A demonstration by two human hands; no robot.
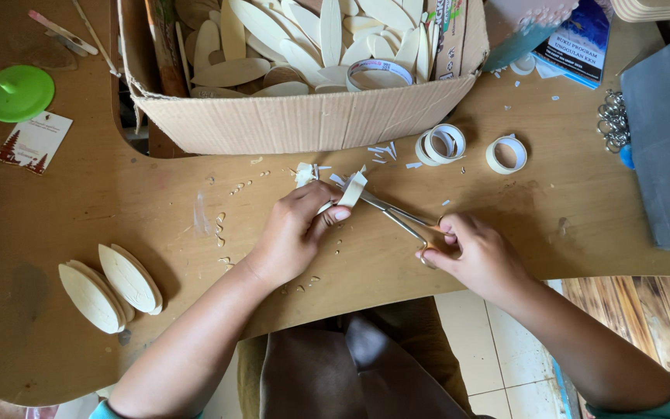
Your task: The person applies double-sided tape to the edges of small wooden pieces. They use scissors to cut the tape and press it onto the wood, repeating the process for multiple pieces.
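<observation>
Hands: left (292, 233) pinches pale strip (350, 190), right (478, 256) works scissors (397, 217).

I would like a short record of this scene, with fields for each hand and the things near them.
left hand: pinches a strip of pale tape
right hand: fingers in the loops of metal scissors, blades at the strip
table: brown, with tape scraps
tape rolls: beyond the scissors
cardboard box: holds pale leaf-shaped pieces
leaf-shaped stacks: two, near the left forearm
</observation>
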